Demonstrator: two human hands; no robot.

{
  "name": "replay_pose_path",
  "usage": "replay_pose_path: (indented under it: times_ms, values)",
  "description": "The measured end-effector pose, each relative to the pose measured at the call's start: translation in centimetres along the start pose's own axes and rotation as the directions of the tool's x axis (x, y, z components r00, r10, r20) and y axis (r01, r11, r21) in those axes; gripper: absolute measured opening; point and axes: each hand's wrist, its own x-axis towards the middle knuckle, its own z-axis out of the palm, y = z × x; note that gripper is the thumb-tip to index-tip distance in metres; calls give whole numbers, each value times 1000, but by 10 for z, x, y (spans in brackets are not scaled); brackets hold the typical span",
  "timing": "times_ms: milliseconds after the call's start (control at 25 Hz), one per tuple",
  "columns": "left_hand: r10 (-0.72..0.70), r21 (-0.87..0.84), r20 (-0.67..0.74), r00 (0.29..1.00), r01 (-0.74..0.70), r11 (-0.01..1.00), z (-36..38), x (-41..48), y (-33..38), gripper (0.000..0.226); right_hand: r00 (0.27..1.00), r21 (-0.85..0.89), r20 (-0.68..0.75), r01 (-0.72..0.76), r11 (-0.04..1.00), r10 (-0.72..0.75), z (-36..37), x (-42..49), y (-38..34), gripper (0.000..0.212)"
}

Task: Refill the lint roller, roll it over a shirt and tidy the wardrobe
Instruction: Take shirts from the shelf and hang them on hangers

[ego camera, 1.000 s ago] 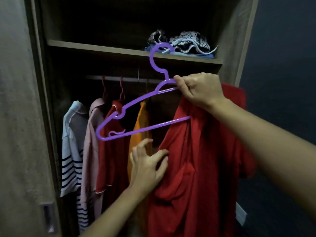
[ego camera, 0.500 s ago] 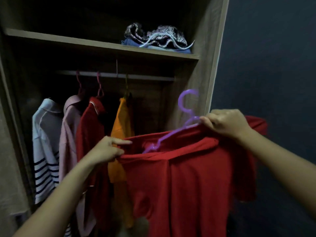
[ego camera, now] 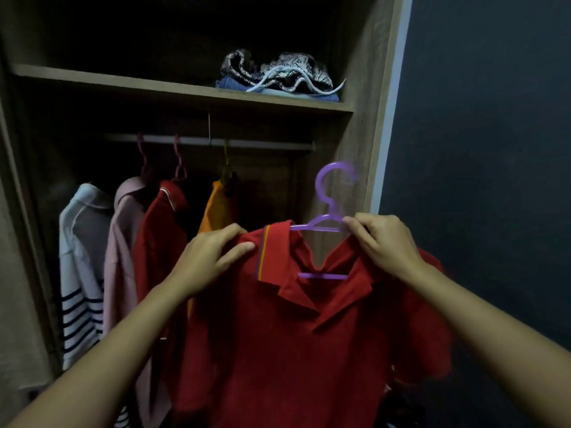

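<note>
Ahead stands one open wardrobe [ego camera: 364, 149] of wood grain, with a dark wall [ego camera: 479, 149] to its right. Across its upper part runs one shelf [ego camera: 123, 84], and at the shelf's right end lies one pile [ego camera: 278, 72] of patterned and blue cloth. Below the shelf is one rail [ego camera: 247, 143], from which four garments hang side by side at the left: a striped top [ego camera: 80, 257], a pink top [ego camera: 120, 242], a dark red top [ego camera: 157, 242] and an orange top [ego camera: 217, 208], rightmost. Nearer and right of these, clear of the rail, one red shirt [ego camera: 293, 350] with a striped collar edge is draped on one purple hanger [ego camera: 327, 223], its blurred hook upright before the wardrobe's right panel. Two hands hold it up. The left hand [ego camera: 207, 261] grips the shirt's left shoulder, fingers over the top, thumb on the front. The right hand [ego camera: 383, 245] pinches the hanger's right arm just beside the hook.
</note>
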Motion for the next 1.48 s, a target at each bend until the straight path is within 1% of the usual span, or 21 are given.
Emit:
replay_pose_path:
  times_ms: [80,200,280,360,480,600,680,760,840,880,920,1000,1080,1160,1200,1240,1280,1320,1360,1400,1480]
  values:
    - [-1,-45,-129,992,-5,999,-4,-5,-3,55,1000,43,19,-1,999,1,-5,1,-3,54]
    - [-25,-44,-272,962,14,999,-20,-12,-13,38,996,43,73,-49,998,46,-10,-1,23,50]
    - [-41,-70,-279,959,22,997,-29,-14,-18,23,985,91,149,-97,991,83,-11,-4,39,37]
    - [-102,-176,-286,953,53,983,-34,-13,-22,16,983,219,143,-145,965,116,-4,-4,45,31]
    - [-201,-256,-371,907,108,961,-36,-16,-33,22,980,342,85,-197,919,179,9,0,41,29]
    - [-226,-291,-379,898,116,950,-37,-26,-28,21,975,383,84,-220,897,204,18,4,37,28]
    - [-237,-275,-378,895,136,952,-39,-33,-24,19,973,404,100,-230,885,207,22,5,35,28]
    - [-219,-162,-347,912,171,972,-40,-40,-18,12,976,435,106,-215,874,188,24,7,35,25]
    - [-125,10,-310,943,135,991,-37,-49,-14,26,982,472,115,-186,862,149,23,7,37,23]
    - [-99,38,-320,942,117,992,-35,-55,-14,32,985,479,134,-159,863,108,20,6,36,22]
    - [-103,25,-346,933,119,993,-34,-59,-14,33,985,463,158,-135,876,68,16,6,36,19]
    - [-140,-30,-409,902,140,990,-36,-64,-12,20,967,353,256,-105,930,12,7,9,30,16]
    - [-164,-43,-449,878,162,986,-40,-63,-7,16,931,163,365,-90,983,25,3,14,21,28]
    - [-180,-24,-482,857,192,981,-49,-62,-1,15,950,-21,313,-12,1000,18,6,15,8,45]
    - [-170,7,-499,850,200,980,-54,-62,6,14,967,-16,253,16,1000,-11,11,14,-4,52]
    - [-134,55,-519,844,189,980,-58,-61,13,13,974,77,223,19,997,-35,17,13,-19,54]
    - [-75,130,-542,837,172,977,-57,-59,21,18,967,251,251,-31,968,-35,22,12,-36,51]
    - [-16,236,-550,835,174,956,-54,-54,33,27,940,451,340,-152,879,-12,28,15,-54,45]
    - [31,356,-540,841,195,914,-49,-48,46,32,888,613,459,-318,724,2,31,20,-72,42]
    - [49,449,-518,854,223,866,-40,-41,56,33,832,698,555,-469,541,5,34,28,-86,41]
    - [-3,533,-448,894,269,802,-19,-23,76,32,777,740,628,-613,277,39,38,47,-101,33]
